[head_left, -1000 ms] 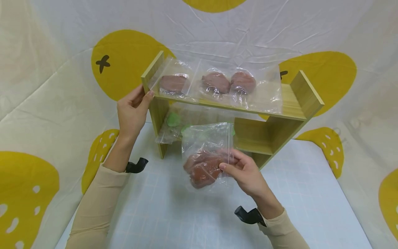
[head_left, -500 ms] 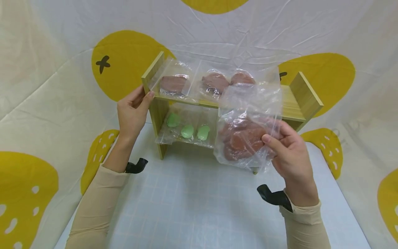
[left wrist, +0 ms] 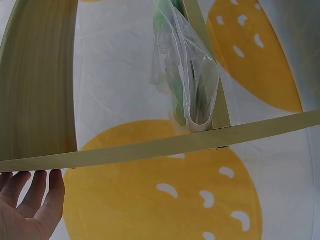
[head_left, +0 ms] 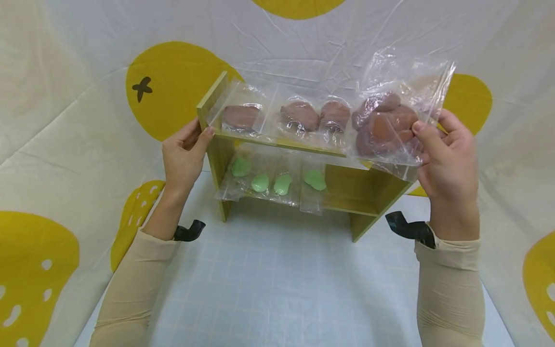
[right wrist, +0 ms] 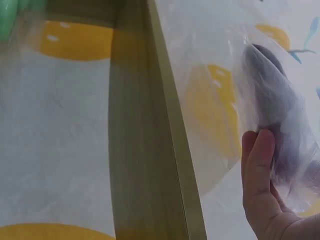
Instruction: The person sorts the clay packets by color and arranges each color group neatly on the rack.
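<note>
At the right end of the small wooden shelf, my right hand pinches the edge of a clear zip bag holding several smooth reddish-brown lumps. That bag hangs in front of the top board, hiding its right end. In the right wrist view, fingers press against the bagged lumps. My left hand grips the shelf's upper left corner, thumb on the front edge and fingers at the outer side. The left wrist view has its fingertips against the side panel.
Clear bags with reddish-brown pieces lie along the top board. On the lower board are bags with green pieces, some overhanging the front edge. A pale checked cloth covers the table, and a patterned curtain hangs behind.
My right hand has carried the bag of lumps from in front of the lower board up and right to the top board's right end. The left hand has stayed on the shelf corner.
</note>
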The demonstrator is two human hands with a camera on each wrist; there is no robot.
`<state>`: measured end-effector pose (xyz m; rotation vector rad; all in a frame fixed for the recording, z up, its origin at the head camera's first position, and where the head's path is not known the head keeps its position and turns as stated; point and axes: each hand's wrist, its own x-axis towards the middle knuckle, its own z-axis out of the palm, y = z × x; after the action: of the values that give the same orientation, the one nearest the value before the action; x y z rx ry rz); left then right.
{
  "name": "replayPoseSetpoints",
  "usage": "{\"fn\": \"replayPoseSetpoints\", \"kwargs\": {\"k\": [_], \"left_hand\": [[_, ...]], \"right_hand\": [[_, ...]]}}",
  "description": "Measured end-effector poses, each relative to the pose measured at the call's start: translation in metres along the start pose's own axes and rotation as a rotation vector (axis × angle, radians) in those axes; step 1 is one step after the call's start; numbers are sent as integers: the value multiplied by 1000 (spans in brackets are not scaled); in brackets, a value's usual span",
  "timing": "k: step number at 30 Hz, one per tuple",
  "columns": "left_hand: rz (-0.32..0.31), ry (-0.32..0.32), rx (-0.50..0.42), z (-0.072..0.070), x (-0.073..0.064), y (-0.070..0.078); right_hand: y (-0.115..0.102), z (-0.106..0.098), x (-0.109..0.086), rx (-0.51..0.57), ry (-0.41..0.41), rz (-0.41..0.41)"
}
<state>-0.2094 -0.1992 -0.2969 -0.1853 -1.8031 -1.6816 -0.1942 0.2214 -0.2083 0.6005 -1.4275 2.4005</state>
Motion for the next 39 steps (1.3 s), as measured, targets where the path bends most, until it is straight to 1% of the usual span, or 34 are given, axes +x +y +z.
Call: {"fn": "replayPoseSetpoints", "kwargs": {"k": [5,9,11,13,16,20,23,26,28,30,33,36,37,39], "left_hand": [[-1,-1,1,0,-1,0],[12,-4,-10,1,-2,2],[15,-6,-16,1,-2,3],[17,-9,-17,1,-2,2],[12,-8,-6,1,-1,0],[4,-11,2,0,-1,-2],[5,-14,-3,-1,-1,0],[9,-11,-11,-1,-2,2],[12,-12,-15,-1,-3,3],[13,-14,-20,-1,-3,3],[15,-13,-22,-1,-3,3],[13,-11,-23,-1,-2,3],[12,-11,-22,-1,-2,3],[9,-15,-20,-1,-3,3]], "right_hand": [[-6,2,19,-80,70,10],[-13,5,30,-143,108,14],[-17,6,35,-163,115,6],[-23,6,41,-189,123,16],[-31,3,50,-271,122,75],[-40,-4,61,-447,103,215],[-44,-11,67,-539,79,304],[-41,-16,71,-544,33,342],[-38,-18,72,-523,3,352],[-36,-20,73,-548,-25,363],[-36,-20,74,-731,-47,379],[-37,-18,75,-951,-55,379],[-37,-18,74,-994,-56,373],[-37,-17,73,-1043,-49,358]]}}
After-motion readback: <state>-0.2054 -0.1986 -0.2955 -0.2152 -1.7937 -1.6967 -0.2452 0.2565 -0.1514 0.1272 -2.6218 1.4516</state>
